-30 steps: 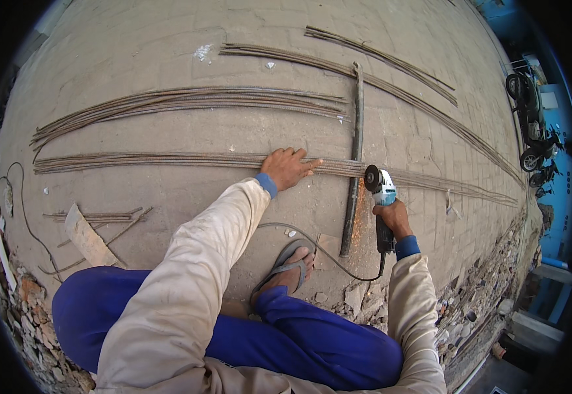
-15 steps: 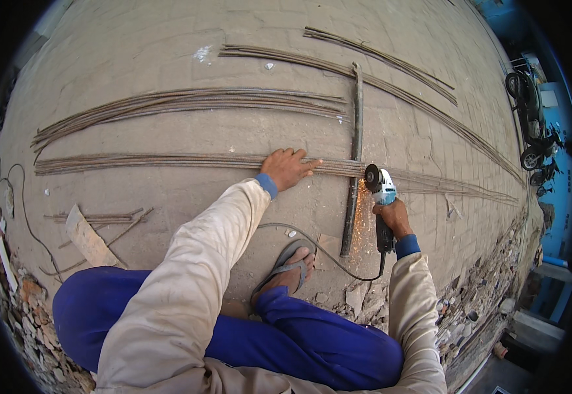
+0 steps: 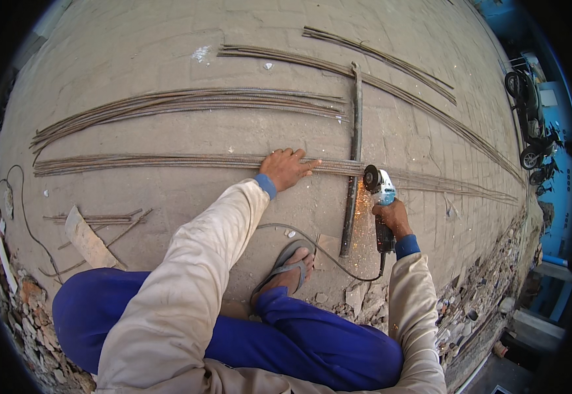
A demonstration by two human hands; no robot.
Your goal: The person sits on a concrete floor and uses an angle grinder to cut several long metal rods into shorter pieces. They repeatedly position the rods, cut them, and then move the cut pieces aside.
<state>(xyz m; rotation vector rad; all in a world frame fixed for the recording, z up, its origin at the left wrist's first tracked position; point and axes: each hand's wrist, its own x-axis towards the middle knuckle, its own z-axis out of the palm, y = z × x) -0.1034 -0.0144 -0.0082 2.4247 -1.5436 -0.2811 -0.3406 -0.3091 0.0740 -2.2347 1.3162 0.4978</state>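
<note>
My left hand [image 3: 284, 169] lies on a bundle of thin steel rods [image 3: 154, 161], its fingers spread across the top and pressing it toward the ground. In my right hand [image 3: 394, 217] is an angle grinder [image 3: 384, 188], white and teal at the head and black at the body. Its disc touches the rods just right of a dark metal bar [image 3: 349, 220] that lies crosswise beneath them. Orange sparks [image 3: 363, 213] spray down from the contact toward me. Right of the disc the rods run on, fanned out and slightly blurred.
More rod bundles [image 3: 187, 98] lie beyond on the paved ground. The grinder's black cable [image 3: 338, 264] loops past my sandalled foot [image 3: 289, 271]. Short rods and a flat scrap [image 3: 89, 238] lie left. Rubble [image 3: 457, 318] borders the near side; motorbikes [image 3: 532, 125] stand far right.
The sparks have shifted in pattern and the grinder head has moved very slightly to the left and down. My left hand stays in the same place on the rods.
</note>
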